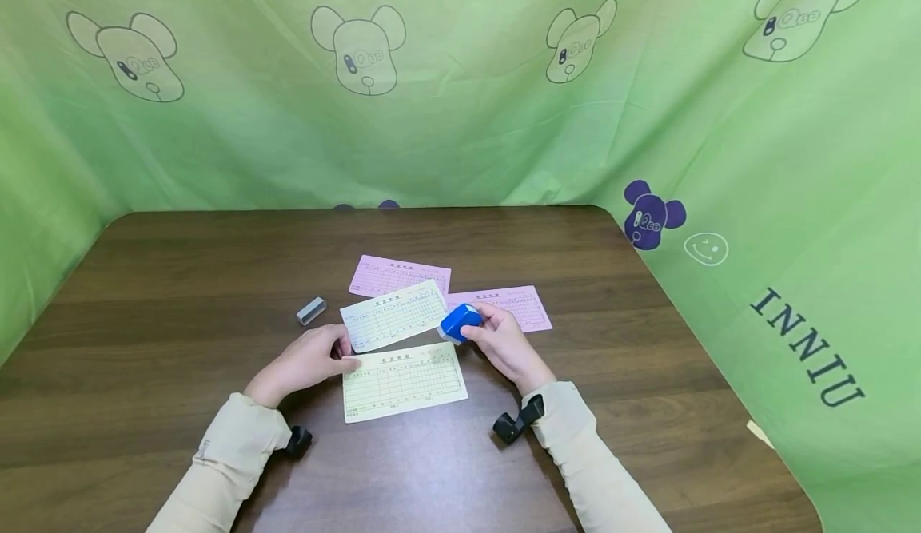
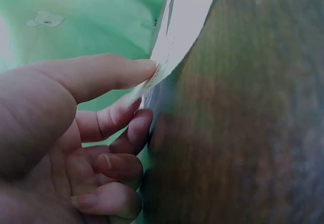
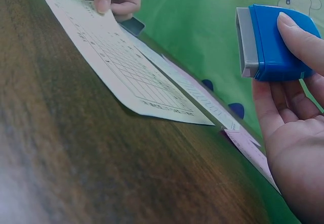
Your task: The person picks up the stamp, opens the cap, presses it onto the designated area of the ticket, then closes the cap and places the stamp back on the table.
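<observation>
My left hand [image 1: 309,363] pinches the upper left corner of a pale yellow printed form [image 1: 404,385], thumb on top and fingers beneath. In the right wrist view this form [image 3: 116,62] bows, its left end lifted off the table. A blue self-inking stamp [image 1: 459,323] with a grey base is held in my right hand [image 1: 509,349], above the form's upper right corner. From the right wrist, the stamp [image 3: 281,44] shows between thumb and fingers, clear of the paper. A pale blue-white form [image 1: 394,315] lies just behind the yellow one.
Two pink forms, one at the back [image 1: 388,276] and one at the right [image 1: 514,307], lie partly covered by the pale blue-white form or the right hand. A small grey block [image 1: 312,311] sits left of the papers. Green printed cloth [image 1: 460,141] hangs around the brown table [image 1: 180,293].
</observation>
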`<state>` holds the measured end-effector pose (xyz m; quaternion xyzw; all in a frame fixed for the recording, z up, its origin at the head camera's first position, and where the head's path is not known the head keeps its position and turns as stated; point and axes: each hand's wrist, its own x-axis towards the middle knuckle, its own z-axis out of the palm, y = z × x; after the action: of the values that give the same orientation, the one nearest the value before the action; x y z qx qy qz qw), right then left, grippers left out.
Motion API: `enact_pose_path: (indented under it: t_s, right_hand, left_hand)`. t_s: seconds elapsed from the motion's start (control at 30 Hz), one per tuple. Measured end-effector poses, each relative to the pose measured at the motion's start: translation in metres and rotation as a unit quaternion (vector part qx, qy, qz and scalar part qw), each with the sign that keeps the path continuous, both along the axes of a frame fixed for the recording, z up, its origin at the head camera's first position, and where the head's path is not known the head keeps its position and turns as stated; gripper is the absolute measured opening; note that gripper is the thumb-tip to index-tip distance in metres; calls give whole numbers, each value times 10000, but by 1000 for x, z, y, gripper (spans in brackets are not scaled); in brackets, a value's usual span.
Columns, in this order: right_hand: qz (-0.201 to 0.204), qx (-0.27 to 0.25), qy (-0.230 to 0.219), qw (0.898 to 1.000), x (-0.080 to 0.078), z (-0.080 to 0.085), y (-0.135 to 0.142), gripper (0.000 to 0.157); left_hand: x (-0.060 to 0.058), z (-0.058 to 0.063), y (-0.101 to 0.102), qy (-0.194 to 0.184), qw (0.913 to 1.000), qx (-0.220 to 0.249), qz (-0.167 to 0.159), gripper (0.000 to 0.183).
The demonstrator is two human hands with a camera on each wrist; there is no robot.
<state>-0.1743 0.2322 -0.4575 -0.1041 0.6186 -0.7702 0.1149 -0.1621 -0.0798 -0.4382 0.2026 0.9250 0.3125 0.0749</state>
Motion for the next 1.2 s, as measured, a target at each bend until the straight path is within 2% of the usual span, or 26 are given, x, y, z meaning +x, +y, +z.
enact_pose_path:
  t_s: [0.1, 0.2, 0.3, 0.4, 0.53, 0.67, 0.83, 1.1, 1.2]
  right_hand:
    - [-1, 44, -29, 10000, 0, 0, 0, 40]
    - [-14, 99, -88, 9999, 0, 1, -1, 44]
    - [1, 160, -96, 9998, 0, 0, -2, 44]
    - [37, 240, -8, 9997, 1, 0, -2, 45]
    - [62, 348, 97, 9993, 4, 0, -2, 48]
    - [99, 383, 116, 9992, 7, 0, -1, 49]
    - [88, 422, 32, 9991, 11, 1, 0, 51]
    - [158, 466, 30, 9988, 15, 1, 1, 37]
    - [211, 494, 17, 9986, 16, 0, 2, 38]
  left_hand:
    - [1, 0, 1, 354, 9993, 93, 78, 25]
    - [3, 0, 1, 785, 9964, 331, -44, 25]
    - [5, -2, 1, 1082, 9912, 641, -419, 22]
    - [9, -4, 1, 1166, 9856, 834, -893, 19]
    - [15, -6, 0, 1043, 9798, 952, -1419, 21]
    - [19, -9, 1, 853, 9761, 1020, -1717, 25]
    - [21, -14, 1, 603, 9741, 1097, -1883, 30]
    - [23, -22, 0, 500, 9720, 1215, -1947, 32]
    - [25, -24, 0, 454, 9714, 1221, -1983, 33]
